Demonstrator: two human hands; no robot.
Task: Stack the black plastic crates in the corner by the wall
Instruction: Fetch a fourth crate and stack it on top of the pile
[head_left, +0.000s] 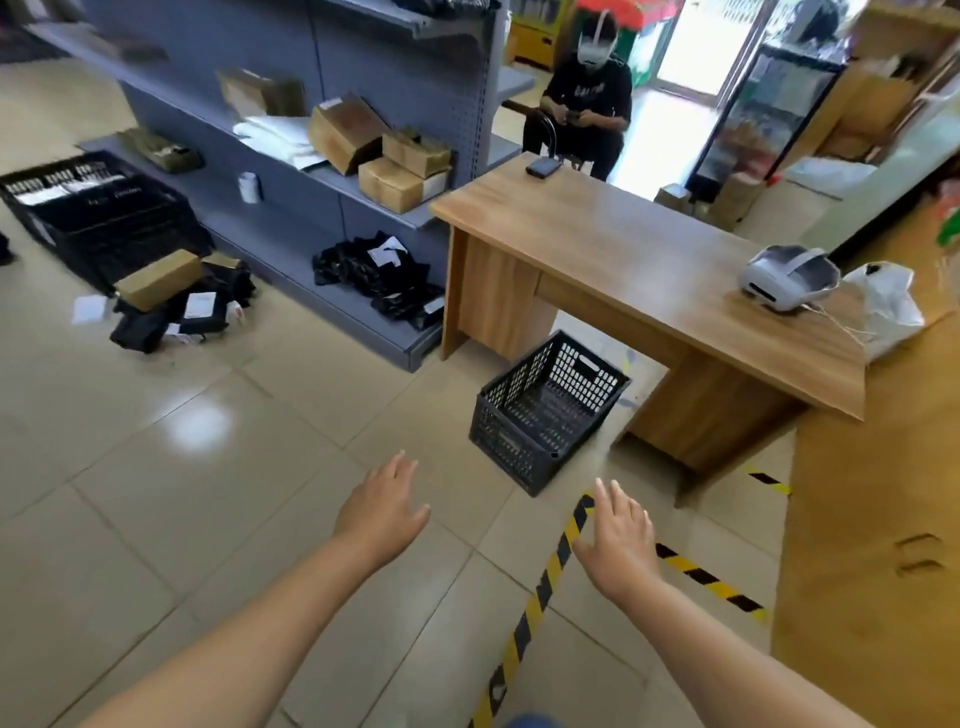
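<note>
Reaching forward at lower centre of the head view: left hand (385, 506) and right hand (618, 540), both with fingers straight and spread, each grip wide open and holding nothing, well apart from each other above the tiled floor (156, 493). Just beyond the fingertips, at centre frame: one black plastic crate (545, 410), upright on the floor, open top, beside the near corner of the wooden desk (649, 260). At left edge, mid-height: a second black crate (98, 213), tilted, with parcels inside, beside a cardboard box (158, 278) on black bags. Running under the right hand: yellow-and-black floor tape (540, 587). On the desk: a white headset (789, 278) at right, a phone (543, 166) at the far edge. Behind, at top centre: a seated person (587, 104). Along upper left: grey shelving (363, 62) with boxes.
</note>
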